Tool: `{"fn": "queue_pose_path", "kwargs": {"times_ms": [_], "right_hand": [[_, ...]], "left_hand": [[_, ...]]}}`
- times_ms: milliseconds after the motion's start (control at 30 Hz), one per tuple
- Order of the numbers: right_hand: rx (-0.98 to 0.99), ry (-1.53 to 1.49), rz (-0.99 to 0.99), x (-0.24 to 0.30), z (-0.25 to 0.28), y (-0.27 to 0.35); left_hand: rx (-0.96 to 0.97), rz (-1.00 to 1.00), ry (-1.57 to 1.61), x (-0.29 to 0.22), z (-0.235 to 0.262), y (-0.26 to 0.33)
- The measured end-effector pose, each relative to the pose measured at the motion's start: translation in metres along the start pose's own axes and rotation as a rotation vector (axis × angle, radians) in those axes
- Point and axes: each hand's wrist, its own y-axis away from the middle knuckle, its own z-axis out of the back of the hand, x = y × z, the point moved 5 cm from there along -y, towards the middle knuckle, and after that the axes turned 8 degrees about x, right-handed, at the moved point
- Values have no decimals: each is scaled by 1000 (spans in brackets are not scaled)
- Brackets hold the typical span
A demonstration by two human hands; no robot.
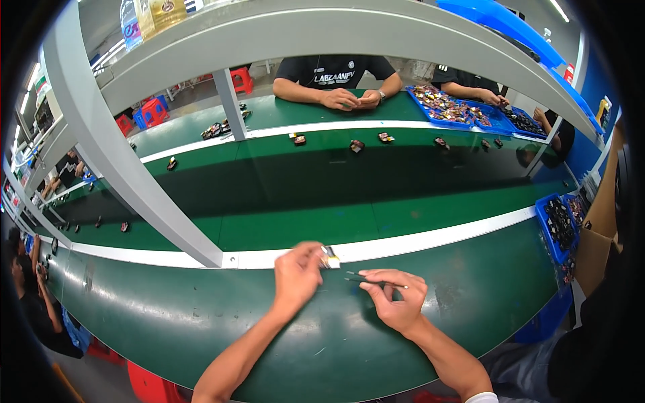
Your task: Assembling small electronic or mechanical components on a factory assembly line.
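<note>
Your small pale part [328,256] is pinched upright near the table's far edge; the thin dark tool [366,279] lies level beside it.

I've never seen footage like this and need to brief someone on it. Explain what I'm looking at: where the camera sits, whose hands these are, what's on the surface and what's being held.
There is one picture, taken by a wide fisheye camera worn on a person's head and looking down, so straight edges bend near the rim. The two bare forearms entering from below are the wearer's own. The left hand pinches a small part between its fingertips. The right hand holds a thin dark tool, pointing toward the part. Both are over a green workbench edged by a white strip. Beyond it runs a green belt carrying small dark pieces. Opposite, another person's hands work, beside a blue tray filled with small parts.
</note>
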Motion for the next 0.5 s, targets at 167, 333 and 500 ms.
{"fn": "queue_pose_path", "kwargs": {"times_ms": [167,333,500], "right_hand": [[2,56,-60,-9,-2,2],[22,143,-50,-20,0,7],[64,138,-106,-11,-5,7]], "left_hand": [[-264,-313,-403,20,55,-72],[-444,-347,-838,-22,46,-49],[-278,-624,-717,-21,24,-5]]}}
